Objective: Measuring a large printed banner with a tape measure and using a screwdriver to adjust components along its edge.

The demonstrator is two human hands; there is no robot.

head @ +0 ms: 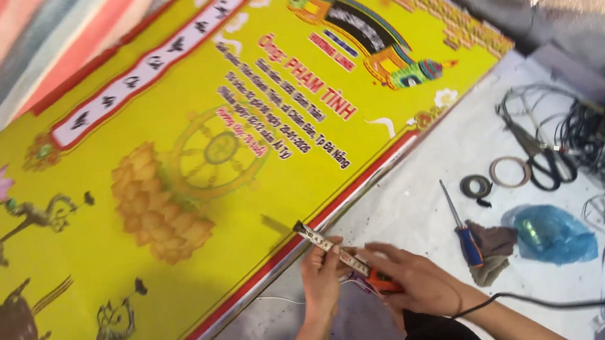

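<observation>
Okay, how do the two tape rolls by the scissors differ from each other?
The dark tape roll is black and smaller, with a thick band and a loose tail hanging off it. The pale tape roll is tan, wider across and a thin ring, lying right against the scissors, while the dark one lies nearer the screwdriver. Both lie flat on the white sheet.
</observation>
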